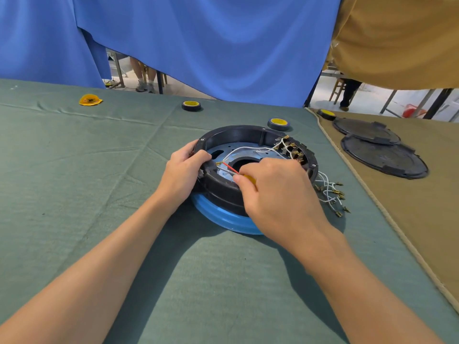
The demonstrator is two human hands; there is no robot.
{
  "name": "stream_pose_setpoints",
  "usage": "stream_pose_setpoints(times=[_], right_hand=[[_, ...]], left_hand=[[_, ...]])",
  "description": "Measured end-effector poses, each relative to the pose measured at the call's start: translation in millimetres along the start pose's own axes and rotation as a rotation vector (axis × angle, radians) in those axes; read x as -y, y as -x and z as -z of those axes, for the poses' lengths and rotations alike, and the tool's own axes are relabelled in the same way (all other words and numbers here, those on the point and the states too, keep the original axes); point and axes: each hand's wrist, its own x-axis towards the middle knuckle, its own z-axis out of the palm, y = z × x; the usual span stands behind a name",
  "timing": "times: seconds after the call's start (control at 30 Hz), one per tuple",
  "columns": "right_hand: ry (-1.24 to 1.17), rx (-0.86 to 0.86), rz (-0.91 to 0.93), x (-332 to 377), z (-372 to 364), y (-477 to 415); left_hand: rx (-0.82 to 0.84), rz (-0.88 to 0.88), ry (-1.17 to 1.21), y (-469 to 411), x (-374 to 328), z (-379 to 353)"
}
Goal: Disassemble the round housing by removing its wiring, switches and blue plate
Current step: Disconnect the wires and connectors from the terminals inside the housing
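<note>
Well, the main risk: the tool tip slipping. The R hand (278, 192) works a yellow-handled screwdriver (249, 179) toward a brass terminal (219, 164) at the near-left inner wall of the round housing (248, 131). The L hand's thumb sits right beside that spot. If the tip skids off, it prob. jabs the thumb or gouges the blue plate (224, 150) in the housing floor. Prying too hard could also rip a wire out of its crimp instead of freeing the connector. A thin red strand (229, 167) runs along the shaft; lead or tool part, can't tell.

Second risk: the housing sits on a blue ring (218, 217), not flat on the green cloth (99, 170), so sideways force may rock or slide it. The white wires (248, 148) inside run to the switches (291, 151) at the housing's right wall and could snag if tugged. Loose wires w/ terminals (330, 192) lie on the cloth just right of the housing.

Hands:
- The L hand (183, 170) is curled over the housing's left rim, thumb inside and fingers outside, gripping to brace it.
- The R hand's fingers are closed round the screwdriver handle over the housing's near rim; the fingertips are mostly hidden.
</note>
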Motion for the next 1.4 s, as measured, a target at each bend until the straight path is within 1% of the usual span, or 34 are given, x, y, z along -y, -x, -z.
stream_pose_setpoints(times=[0.07, 0.3, 0.47, 0.63, 0.9, 1.07, 1.2, 1.33, 1.4], right_hand=[[0.045, -0.018, 0.005, 8, -1, 4], [0.101, -0.055, -0.068, 27, -9, 8], [-0.063, -0.016, -0.068, 13, 2, 3], [-0.147, -0.069, -0.064, 9, 3, 7], [-0.113, -0.044, -0.037, 13, 0, 6], [-0.044, -0.048, -0.08, 20, -4, 10], [-0.02, -0.031, -0.071, 28, -5, 11], [0.067, -0.031, -0.068, 37, -8, 14], [0.088, -0.055, -0.061, 38, -8, 14]], left_hand=[[-0.013, -0.009, 0.001, 0, 1, -1], [-0.052, -0.044, 0.021, 1, 5, -2], [-0.044, -0.061, 0.008, 3, 5, -1], [-0.042, -0.053, 0.022, 3, 3, -1], [-0.045, -0.045, 0.011, 6, 0, -2], [-0.049, -0.037, 0.007, 7, -1, -2], [-0.06, -0.021, -0.002, 8, -2, -3], [-0.078, -0.015, -0.014, 8, -3, -4], [-0.078, -0.008, -0.019, 9, -4, -3]])
